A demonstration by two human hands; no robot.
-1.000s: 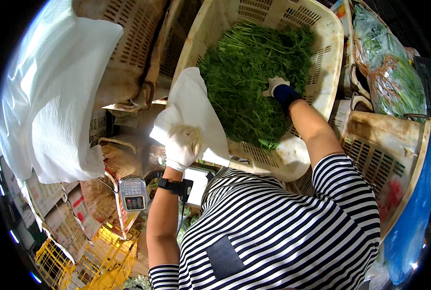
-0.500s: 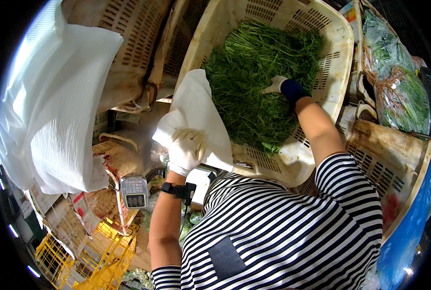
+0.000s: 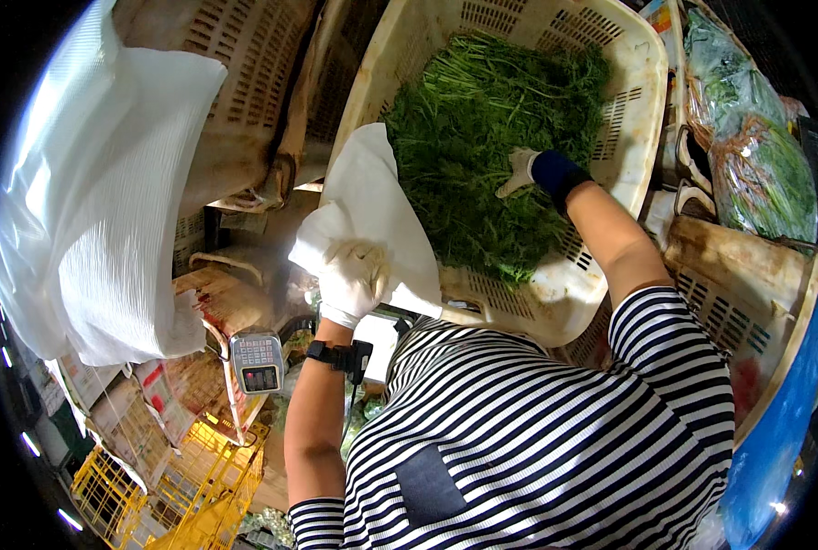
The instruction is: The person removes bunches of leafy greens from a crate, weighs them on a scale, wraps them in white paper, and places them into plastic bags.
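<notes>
My left hand [image 3: 354,278], in a white glove, is closed on a bunched part of a white sheet [image 3: 369,188]. The sheet looks like cloth or soft paper and hangs over the near left rim of a pale plastic crate [image 3: 642,137]. Inside the crate lies a heap of feathery leafy greens [image 3: 482,119], stems toward the far side. My right hand [image 3: 520,172], gloved with a navy cuff, rests on the greens. Its visible fingers look spread apart, and some fingertips are hidden among the leaves.
A large white sheet [image 3: 125,202] hangs at the left beside a stained crate [image 3: 235,92]. A small grey keypad display [image 3: 258,362] stands left of my forearm. Bagged vegetables [image 3: 762,183] lie at the right, above another crate [image 3: 739,293]. A yellow wire rack [image 3: 189,486] is at lower left.
The crate has shifted slightly up and left in view. My right hand has moved only slightly, its thumb now more apart from the fingers. My left hand keeps hold of the sheet.
</notes>
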